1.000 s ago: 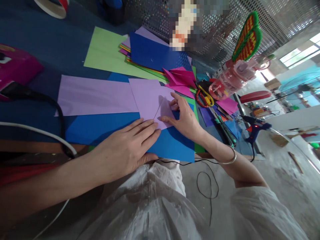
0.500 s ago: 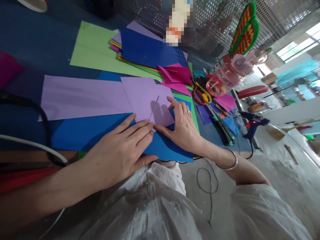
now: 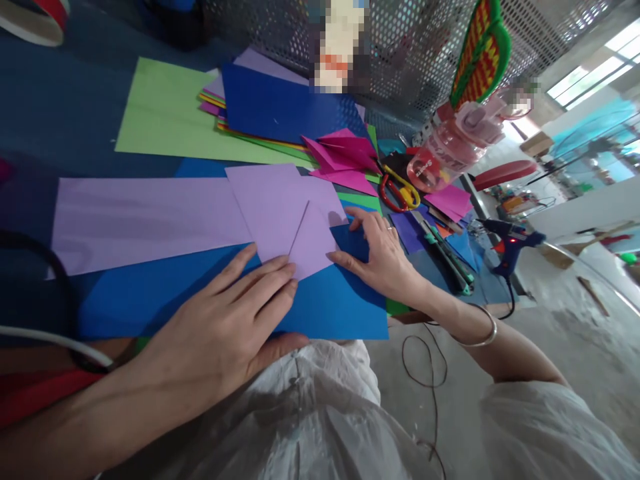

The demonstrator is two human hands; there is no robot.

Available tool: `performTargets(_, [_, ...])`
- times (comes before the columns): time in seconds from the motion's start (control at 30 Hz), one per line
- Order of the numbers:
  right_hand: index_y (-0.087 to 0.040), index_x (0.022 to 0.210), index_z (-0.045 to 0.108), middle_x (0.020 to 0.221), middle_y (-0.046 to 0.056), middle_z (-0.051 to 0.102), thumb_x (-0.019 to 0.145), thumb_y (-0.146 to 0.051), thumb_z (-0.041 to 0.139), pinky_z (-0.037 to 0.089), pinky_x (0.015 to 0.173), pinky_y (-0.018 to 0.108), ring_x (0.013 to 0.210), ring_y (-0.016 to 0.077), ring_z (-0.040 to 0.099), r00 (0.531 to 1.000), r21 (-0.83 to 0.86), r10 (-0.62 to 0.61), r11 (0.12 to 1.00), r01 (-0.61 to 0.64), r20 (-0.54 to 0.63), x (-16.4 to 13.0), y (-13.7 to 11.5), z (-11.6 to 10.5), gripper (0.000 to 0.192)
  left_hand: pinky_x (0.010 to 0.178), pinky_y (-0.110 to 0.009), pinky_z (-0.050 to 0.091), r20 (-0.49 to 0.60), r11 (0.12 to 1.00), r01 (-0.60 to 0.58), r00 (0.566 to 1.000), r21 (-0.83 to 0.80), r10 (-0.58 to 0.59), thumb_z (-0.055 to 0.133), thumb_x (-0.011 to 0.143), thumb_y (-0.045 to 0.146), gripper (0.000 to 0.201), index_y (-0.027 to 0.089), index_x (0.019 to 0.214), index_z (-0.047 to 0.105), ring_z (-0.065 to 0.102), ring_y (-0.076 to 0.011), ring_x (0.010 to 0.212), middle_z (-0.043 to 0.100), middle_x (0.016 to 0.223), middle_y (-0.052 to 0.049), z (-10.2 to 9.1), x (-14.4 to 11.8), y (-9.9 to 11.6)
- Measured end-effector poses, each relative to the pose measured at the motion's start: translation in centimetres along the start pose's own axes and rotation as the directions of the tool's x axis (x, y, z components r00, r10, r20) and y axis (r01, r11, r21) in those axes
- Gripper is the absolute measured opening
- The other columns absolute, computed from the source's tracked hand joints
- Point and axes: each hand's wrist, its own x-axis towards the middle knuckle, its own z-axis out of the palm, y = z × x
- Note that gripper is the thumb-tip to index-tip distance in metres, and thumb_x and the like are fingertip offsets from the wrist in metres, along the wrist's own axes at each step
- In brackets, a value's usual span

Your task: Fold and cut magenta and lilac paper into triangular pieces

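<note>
A folded lilac paper (image 3: 273, 207) lies on a bright blue sheet (image 3: 345, 310), with a triangular flap turned over at its lower right. My left hand (image 3: 233, 313) rests flat, its fingertips on the lower edge of that folded paper. Fingers apart, my right hand (image 3: 383, 257) is at the right side: the thumb tip meets the flap's corner and the index finger is near the paper's right edge. A long lilac strip (image 3: 150, 210) stretches to the left, its right end meeting or lying under the folded paper; which, I cannot tell.
Behind lie a light green sheet (image 3: 160, 110), a dark blue sheet (image 3: 290, 100) on stacked colours and folded magenta paper (image 3: 345, 157). Rightward are scissors (image 3: 400, 193), a cutter (image 3: 445, 257), a pink bottle (image 3: 445, 147) and a glue gun (image 3: 513, 243) with its light on.
My right hand has moved slightly right and its fingers have drawn off the top of the lilac paper, uncovering the flap's right corner. The left hand stays on the lower edge; the view has shifted.
</note>
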Motion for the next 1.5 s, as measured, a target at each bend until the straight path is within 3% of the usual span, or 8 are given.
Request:
performTargets(0.2, [-0.020,0.118,0.064,0.120,0.013,0.069,0.100,-0.043,0.066,0.048,0.099,0.047,0.116,0.0307,0.063,0.996,0.026,-0.083,0.996,0.082,0.023,0.4,-1.0,0.1,0.029,0.118,-0.058,0.049,-0.010,0.998,0.038,0.999,-0.040,-0.039,0.051,0.109,0.040,0.042,0.005,0.122,0.072,0.071,-0.0362,0.123,0.075,0.128,-0.022,-0.4,0.2,0.0])
performTargets(0.57, [-0.013,0.115,0.064,0.122,0.020,0.069,0.087,-0.047,0.081,0.049,0.100,0.048,0.118,0.0349,0.064,0.984,-0.078,-0.002,0.997,0.017,0.179,4.4,-4.0,-0.5,0.047,0.109,-0.052,0.057,0.015,0.998,0.063,0.998,0.027,-0.064,0.043,0.112,0.038,0.044,0.006,0.118,0.072,0.074,-0.0337,0.118,0.077,0.122,-0.020,-0.7,0.3,0.1])
performTargets(0.9, [-0.023,0.099,0.051,0.065,-0.011,0.054,0.077,-0.037,0.078,0.039,0.063,0.028,0.062,0.0127,0.052,0.997,0.567,-0.009,0.823,-0.035,0.073,5.3,-2.8,0.5,0.037,0.098,-0.040,0.060,-0.032,0.911,0.355,0.929,-0.210,-0.369,0.053,0.106,0.037,0.023,0.019,0.109,0.068,0.073,-0.0273,0.116,0.072,0.125,-0.012,-1.7,0.3,-0.8])
performTargets(1.0, [-0.024,0.105,0.049,0.058,-0.015,0.047,0.077,-0.037,0.077,0.038,0.062,0.028,0.058,0.0120,0.048,1.000,0.666,0.016,0.746,-0.022,0.015,5.5,-2.0,1.1,0.042,0.091,-0.047,0.063,-0.144,0.759,0.569,0.762,-0.316,-0.631,0.067,0.093,0.046,0.036,0.018,0.116,0.064,0.073,-0.0331,0.112,0.068,0.128,-0.017,-2.2,1.0,-2.0])
performTargets(1.13, [-0.025,0.112,0.047,0.066,-0.010,0.057,0.080,-0.042,0.079,0.042,0.061,0.029,0.060,0.0134,0.053,0.998,0.807,0.051,0.590,-0.013,-0.021,5.7,-1.4,1.6,0.048,0.082,-0.044,0.067,0.191,0.219,0.598,0.546,-0.771,-0.816,0.080,0.081,0.055,0.057,0.021,0.124,0.064,0.076,-0.0338,0.111,0.069,0.138,-0.018,-2.9,2.3,-2.9])
performTargets(1.2, [-0.026,0.113,0.045,0.073,-0.007,0.062,0.080,-0.048,0.080,0.045,0.061,0.030,0.063,0.0148,0.057,0.998,0.857,0.038,0.514,0.020,-0.046,5.6,-1.4,1.7,0.053,0.083,-0.042,0.067,0.361,-0.054,0.502,0.538,-0.863,-0.762,0.079,0.083,0.055,0.048,0.021,0.116,0.071,0.078,-0.0314,0.106,0.076,0.130,-0.017,-3.1,3.2,-2.7])
performTargets(1.3, [-0.025,0.114,0.044,0.074,-0.007,0.060,0.078,-0.048,0.081,0.046,0.063,0.029,0.066,0.0154,0.059,0.994,0.864,-0.026,0.493,0.102,-0.103,5.2,-2.0,1.6,0.056,0.078,-0.034,0.067,0.458,-0.260,0.403,0.548,-0.878,-0.699,0.086,0.079,0.046,0.037,0.020,0.105,0.079,0.080,-0.0276,0.094,0.082,0.115,-0.015,-3.1,4.6,-2.3])
performTargets(1.5, [-0.025,0.116,0.047,0.092,-0.001,0.064,0.081,-0.035,0.072,0.049,0.070,0.030,0.083,0.0164,0.062,0.939,0.736,-0.026,0.614,0.285,-0.342,4.4,-3.1,0.6,0.044,0.073,-0.028,0.065,0.479,-0.279,0.418,0.518,-0.865,-0.709,0.098,0.061,0.023,0.035,0.017,0.092,0.083,0.080,-0.0246,0.087,0.085,0.096,-0.011,-2.0,7.5,-3.3])
